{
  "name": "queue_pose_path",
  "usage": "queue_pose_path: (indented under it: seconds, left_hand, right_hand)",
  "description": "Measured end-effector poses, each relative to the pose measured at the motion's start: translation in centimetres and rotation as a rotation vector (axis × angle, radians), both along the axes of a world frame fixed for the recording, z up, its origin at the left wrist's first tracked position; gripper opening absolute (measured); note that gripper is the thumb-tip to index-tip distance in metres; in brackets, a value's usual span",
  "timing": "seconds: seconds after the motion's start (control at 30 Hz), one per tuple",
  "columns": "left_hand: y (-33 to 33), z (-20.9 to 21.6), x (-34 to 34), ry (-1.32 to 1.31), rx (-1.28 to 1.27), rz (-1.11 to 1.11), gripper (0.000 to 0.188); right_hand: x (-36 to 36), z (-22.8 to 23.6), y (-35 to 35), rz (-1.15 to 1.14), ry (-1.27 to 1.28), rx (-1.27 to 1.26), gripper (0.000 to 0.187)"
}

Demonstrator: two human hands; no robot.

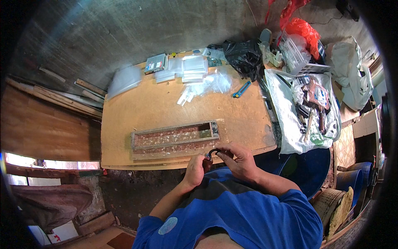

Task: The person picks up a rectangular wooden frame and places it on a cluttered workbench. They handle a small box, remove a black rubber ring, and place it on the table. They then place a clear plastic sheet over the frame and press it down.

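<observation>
Pinches in the bare right hand [237, 159], thumb and fingers closed, the curved black loop of a small dark-red thing [211, 152]; wraps the bare left hand [195, 170] around its lower part. Cannot tell its full shape or material, largely covered by fingers. Keeps it close to a blue shirt [248, 211] with a dark band, at the near edge of a tan wooden tabletop [141, 103]. Shows just beyond the hands a long, shallow, rectangular wooden tray [174, 137], stained reddish inside. Includes farther back a blue box cutter [242, 89] and overlapping clear plastic sleeves [195, 68], too glossy to count. Loses part of a large blue drum [311, 170] behind tabletop and sleeve.
</observation>
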State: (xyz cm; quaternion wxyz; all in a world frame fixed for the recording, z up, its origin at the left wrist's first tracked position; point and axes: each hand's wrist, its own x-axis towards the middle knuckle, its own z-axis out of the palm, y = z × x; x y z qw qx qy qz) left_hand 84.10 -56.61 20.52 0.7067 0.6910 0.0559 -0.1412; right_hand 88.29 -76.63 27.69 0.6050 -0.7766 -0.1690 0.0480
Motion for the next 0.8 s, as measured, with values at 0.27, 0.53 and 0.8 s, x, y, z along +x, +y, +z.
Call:
queue_pose_path:
  seconds: [0.27,0.53,0.8]
  left_hand:
    - [-0.1,-0.1,0.0,-0.011,0.045,0.047,0.012]
    - [-0.5,0.7,0.1,0.035,0.018,0.045,0.037]
    - [-1.4,2.3,0.2,0.228,-0.06,0.141,0.042]
  right_hand:
    - [0.2,-0.4,0.3,-0.032,-0.102,0.025,0.028]
    - [0.0,-0.3,0.2,-0.027,-0.016,0.009,0.025]
    - [0.0,-0.4,0.2,-0.026,-0.043,-0.02,0.025]
